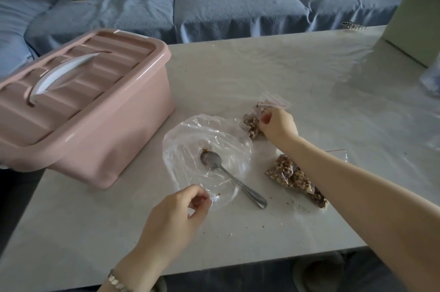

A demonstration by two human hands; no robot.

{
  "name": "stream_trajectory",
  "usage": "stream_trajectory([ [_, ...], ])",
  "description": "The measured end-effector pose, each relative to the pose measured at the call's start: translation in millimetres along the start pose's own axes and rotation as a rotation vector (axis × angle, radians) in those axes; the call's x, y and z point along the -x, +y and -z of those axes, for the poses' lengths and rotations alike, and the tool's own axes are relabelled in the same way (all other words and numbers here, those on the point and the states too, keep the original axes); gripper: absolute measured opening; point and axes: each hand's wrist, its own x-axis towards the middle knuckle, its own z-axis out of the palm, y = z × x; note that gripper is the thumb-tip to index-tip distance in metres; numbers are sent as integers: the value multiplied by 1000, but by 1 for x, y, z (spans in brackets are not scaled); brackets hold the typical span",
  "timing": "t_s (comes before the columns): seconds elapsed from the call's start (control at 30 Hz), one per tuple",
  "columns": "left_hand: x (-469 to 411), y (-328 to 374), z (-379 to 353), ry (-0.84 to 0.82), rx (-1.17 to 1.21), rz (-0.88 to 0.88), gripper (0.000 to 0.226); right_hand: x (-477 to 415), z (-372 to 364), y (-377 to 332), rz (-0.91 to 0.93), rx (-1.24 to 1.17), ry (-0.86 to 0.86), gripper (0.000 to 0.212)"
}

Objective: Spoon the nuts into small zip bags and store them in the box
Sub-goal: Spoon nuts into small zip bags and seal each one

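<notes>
My right hand (pixel 277 125) grips a small zip bag of nuts (pixel 252 122) lying on the table right of centre, its red-striped zip top sticking up behind my fingers. Two more filled zip bags (pixel 292 175) lie beside my right forearm. A large clear plastic bag (pixel 202 146) is spread flat in the middle, nearly empty, with a metal spoon (pixel 228 175) resting on it. My left hand (pixel 181 213) hovers at the near edge of that bag, fingers curled, thumb and fingertips together; whether it pinches the plastic is unclear. The pink box (pixel 78 105) stands at the left, lid closed.
The box has a white handle (pixel 59 72) on its lid. Nut crumbs (pixel 297 206) are scattered near the front right. A pale green box (pixel 414 29) stands at the far right corner of the table (pixel 309 72). A blue sofa with cushions runs behind the table.
</notes>
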Motion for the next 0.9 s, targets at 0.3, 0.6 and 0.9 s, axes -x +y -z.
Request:
stream_trajectory([
  [0.3, -2, -3, 2, 43, 26, -17, 14, 29, 23, -4, 114, -304, 126, 13],
  [0.6, -11, 17, -10, 50, 176, -93, 39, 128, 52, 1, 467, -407, 56, 25],
  [0.9, -15, -1, -37, -11, 341, -59, 28, 153, 0, 25, 485, -422, -226, 21],
])
